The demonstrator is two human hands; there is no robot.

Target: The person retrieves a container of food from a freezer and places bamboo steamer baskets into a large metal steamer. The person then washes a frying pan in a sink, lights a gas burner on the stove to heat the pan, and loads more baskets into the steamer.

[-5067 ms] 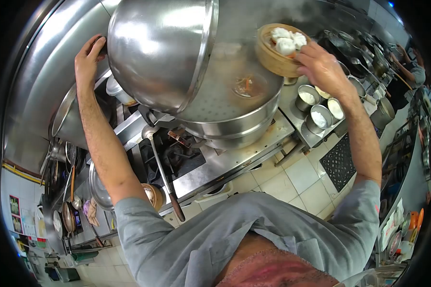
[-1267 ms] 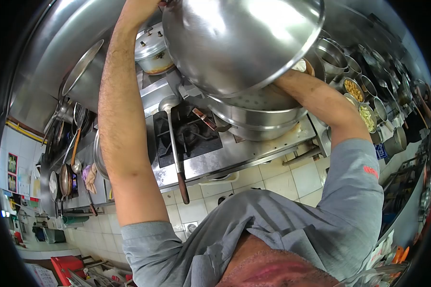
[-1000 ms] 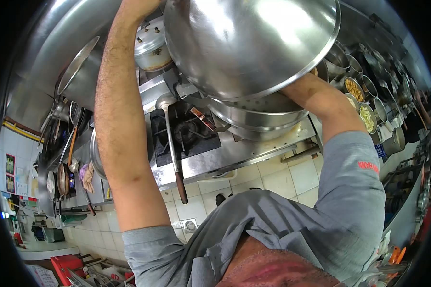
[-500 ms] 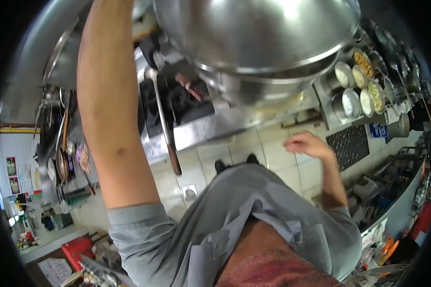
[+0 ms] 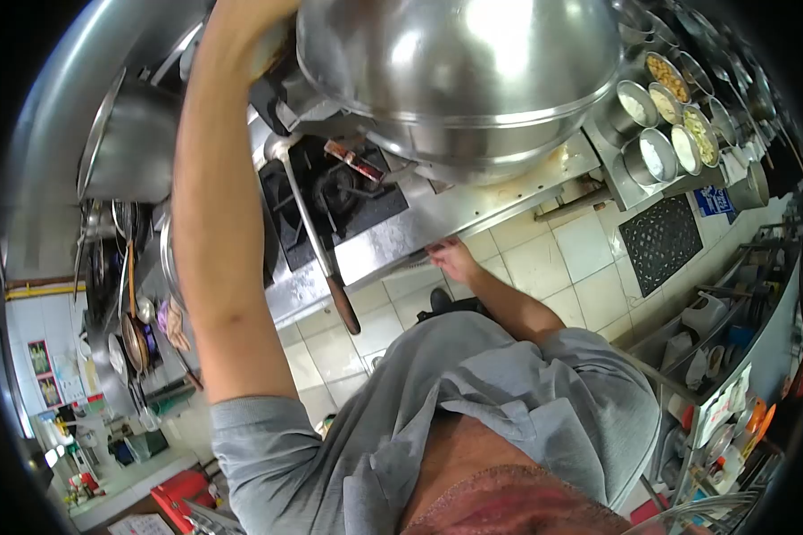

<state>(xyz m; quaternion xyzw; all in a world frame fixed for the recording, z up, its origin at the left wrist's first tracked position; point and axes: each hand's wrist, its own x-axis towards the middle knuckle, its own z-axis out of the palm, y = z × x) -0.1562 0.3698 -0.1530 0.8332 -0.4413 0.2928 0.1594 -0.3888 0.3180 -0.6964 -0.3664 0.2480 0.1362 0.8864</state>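
Observation:
A large domed steel lid sits over a wide steel pot on the stove. My left forearm stretches up past the lid's left side, and the hand lies beyond the top edge. My right hand is at the front edge of the steel stove, below the pot. Its fingers are bent together against the edge; whatever they touch is hidden. Left of the pot, a long-handled ladle lies across the burner, its wooden grip overhanging the front. A reddish-brown object rests beside it.
Right of the pot stand several steel containers of white, yellow and green ingredients. A black mat lies on the tiled floor. Utensils and pans hang at left, below a big steel pot. A shelf unit is behind at right.
The lid has come down flush on the pot, closing the dark gap at its rim. My right hand has moved left and forward to the stove's front edge.

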